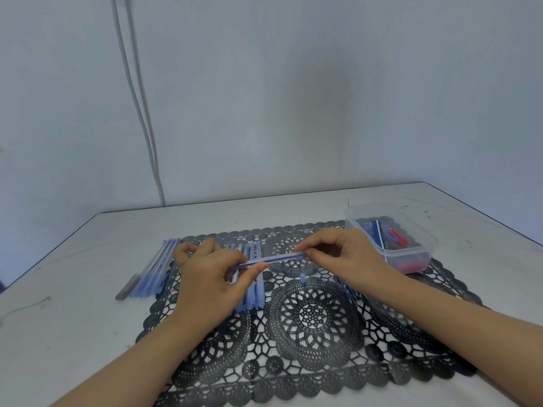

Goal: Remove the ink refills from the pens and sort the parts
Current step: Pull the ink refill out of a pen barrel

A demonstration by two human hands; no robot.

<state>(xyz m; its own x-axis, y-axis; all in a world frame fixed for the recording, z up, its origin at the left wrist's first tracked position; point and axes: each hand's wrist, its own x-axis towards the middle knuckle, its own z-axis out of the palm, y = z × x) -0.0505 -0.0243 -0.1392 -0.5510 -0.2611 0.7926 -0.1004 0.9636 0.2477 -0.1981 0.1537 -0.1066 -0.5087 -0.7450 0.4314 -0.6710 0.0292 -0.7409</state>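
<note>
Held pen: a translucent blue plastic pen (279, 257), lifted clear of the mat between both hands, lying nearly level across the view.
Left hand: the left hand (211, 271) has thumb and curled fingers clamped on the pen's left end.
Right hand: the right hand (343, 257) pinches the pen's right end with thumb and fingertips.
Mat: a black lace-pattern placemat (314, 318) lies on the white worktop (73, 333).
Left row: a row of pale blue pens (155, 268) lies at the mat's left edge, with a grey pen (129, 286) just beside it.
Middle row: a second row of blue pens (253, 292) lies on the mat, partly hidden by the left hand.
Loose piece: a small pale blue plastic piece (302, 278) sits on the mat, below the held pen.
Box: a clear plastic box (426, 245) stands at the mat's far right corner, holding blue and red parts.
Thin sticks: thin blue sticks (343, 286) lie on the mat, mostly hidden under the right wrist.
</note>
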